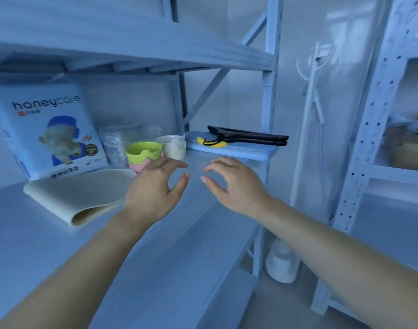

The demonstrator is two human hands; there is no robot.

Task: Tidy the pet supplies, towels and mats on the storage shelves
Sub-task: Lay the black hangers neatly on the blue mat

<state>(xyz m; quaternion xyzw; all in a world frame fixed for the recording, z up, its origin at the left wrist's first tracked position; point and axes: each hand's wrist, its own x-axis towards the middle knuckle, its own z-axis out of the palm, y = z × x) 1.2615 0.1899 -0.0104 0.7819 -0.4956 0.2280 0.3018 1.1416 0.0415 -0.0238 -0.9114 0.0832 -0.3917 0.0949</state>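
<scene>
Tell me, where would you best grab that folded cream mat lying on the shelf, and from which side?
Probably at its rounded fold, the near right end. The folded cream mat lies flat on the shelf, doubled over, with that fold facing the left hand. Pinching across the fold from the front catches both layers together, so it shouldn't flop open. Both hands are empty, the right hand too.

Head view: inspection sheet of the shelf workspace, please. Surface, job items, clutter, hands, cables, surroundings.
Surface: pale metal shelf board, bare in the middle.
Job's things: white "honeycare" pet pad pack upright at back left; beige folded mat lying flat in front of it; green bowl stacked on pink bowl; white ceramic cup; blue folded towel at the right end.
Clutter: black hangers and a yellow clip on the towel; clear plastic bag.
Hands: left hand and right hand open, empty, above the shelf.
Cables: nothing seen.
Surroundings: white coat stand; second rack; white jug on the floor.
</scene>
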